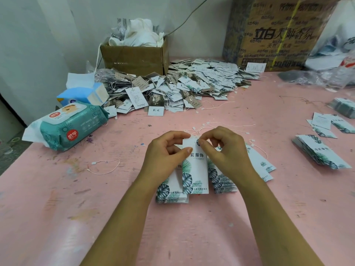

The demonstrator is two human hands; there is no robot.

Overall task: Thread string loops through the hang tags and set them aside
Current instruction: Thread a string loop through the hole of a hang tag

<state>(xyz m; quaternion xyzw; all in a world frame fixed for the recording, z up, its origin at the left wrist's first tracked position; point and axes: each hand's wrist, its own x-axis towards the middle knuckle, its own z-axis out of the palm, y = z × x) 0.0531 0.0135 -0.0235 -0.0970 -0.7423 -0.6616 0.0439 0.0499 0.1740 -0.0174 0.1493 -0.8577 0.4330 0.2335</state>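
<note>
My left hand gripped the hang tag by its upper left edge, thumb on the printed face and fingers curled behind it. My right hand was closed in a pinch, thumb and forefinger meeting at the tag's top right corner. Whether a string was caught in that pinch I could not tell. The tag stood upright between both hands, its leaf print toward me.

Just beyond my fingertips, a few white string loops lay tangled on the pink table. Under my hands sat short stacks of leaf-printed tags, and more of them fanned out beside my right wrist. One loose loop lay well off to the left.

Farther right were other tag stacks. Along the back of the table spread a big heap of strung tags. Left of it lay a teal pack of wipes, with a blue tissue pack just behind. A small cardboard box stuffed with white cloth stood behind the heap. A large printed carton stood against the wall at the right.
</note>
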